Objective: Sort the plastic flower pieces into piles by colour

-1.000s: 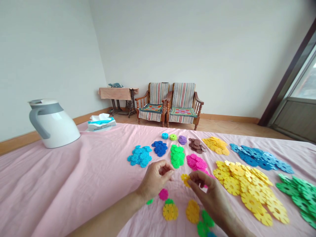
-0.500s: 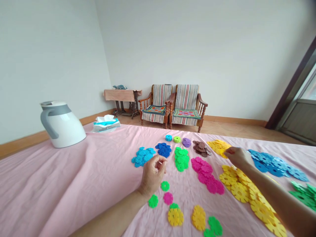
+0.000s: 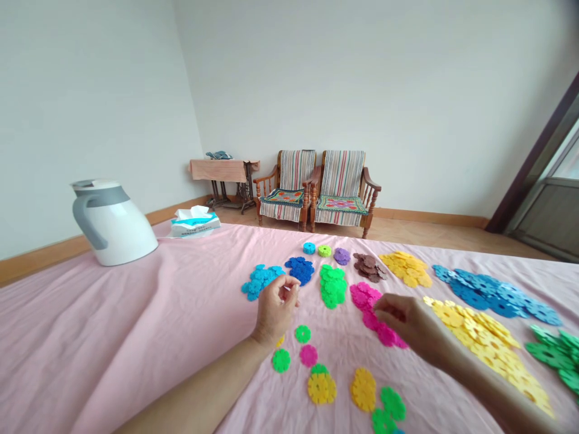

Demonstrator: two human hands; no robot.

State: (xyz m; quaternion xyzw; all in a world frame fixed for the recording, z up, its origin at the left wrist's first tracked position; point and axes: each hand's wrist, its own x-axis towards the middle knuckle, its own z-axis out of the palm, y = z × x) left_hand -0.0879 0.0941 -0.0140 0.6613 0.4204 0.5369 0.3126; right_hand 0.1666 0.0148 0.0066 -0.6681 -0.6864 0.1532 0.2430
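Note:
My left hand [image 3: 275,308] hovers over the pink cloth [image 3: 158,313] with its fingers curled into a pinch. I cannot make out what is in it. It is just right of the light-blue pile [image 3: 260,280] and above a loose green piece [image 3: 303,333]. My right hand [image 3: 404,322] lies over the near end of the pink pile [image 3: 365,296], fingers bent down onto the pieces; whether it holds one is hidden. In front of both hands lie loose flower-shaped pieces: green [image 3: 281,360], pink [image 3: 309,355], yellow [image 3: 322,387] and yellow [image 3: 364,389].
Sorted piles lie behind and to the right: dark blue [image 3: 299,268], green [image 3: 332,283], brown [image 3: 368,267], small yellow [image 3: 407,268], large blue [image 3: 493,292], large yellow [image 3: 488,337], green [image 3: 556,355]. A white kettle [image 3: 113,223] and tissue pack [image 3: 194,222] stand far left. Two armchairs [image 3: 316,193] beyond.
My right hand reached out to the small yellow pile with a yellow piece, then drew back onto the pink pile. My left hand stayed curled and shifted slightly.

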